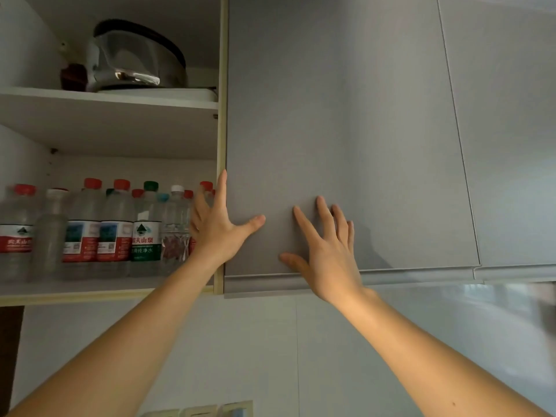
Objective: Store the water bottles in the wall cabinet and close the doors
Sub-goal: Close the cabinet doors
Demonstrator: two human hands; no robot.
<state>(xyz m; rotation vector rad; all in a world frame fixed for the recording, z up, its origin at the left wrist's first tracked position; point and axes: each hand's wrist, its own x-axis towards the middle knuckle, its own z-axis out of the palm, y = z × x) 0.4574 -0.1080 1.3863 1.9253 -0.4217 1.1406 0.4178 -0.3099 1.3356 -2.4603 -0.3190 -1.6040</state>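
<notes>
Both hands are raised to a grey cabinet door (346, 130) that lies flat against the front of the wall cabinet (222, 85). The left hand (218, 228) is at the door's left edge: its forefinger points straight up along that edge, its thumb is spread out onto the door face, and its other fingers reach past the edge toward the open part, so I cannot tell whether they touch anything. It grips nothing that shows. The right hand (326, 251) lies spread and flat on the lower part of the same door, fingers straight and apart, thumb out to the left just above the door's bottom rail; it holds nothing.

To the left of this door the cabinet stands open. On the lower shelf (90, 291) the water bottles (99, 233) stand upright in a crowded row, most with red caps, one with a green cap and one with a white cap, several with red or green labels. The rightmost bottles are partly hidden behind the left hand.

On the upper shelf (120, 99) sits a kitchen appliance with a clear lid (135, 58), with a small dark jar (72, 76) just beside it on the left. Another closed grey door (511, 130) lies to the right. Below the cabinet is a pale wall (270, 341).
</notes>
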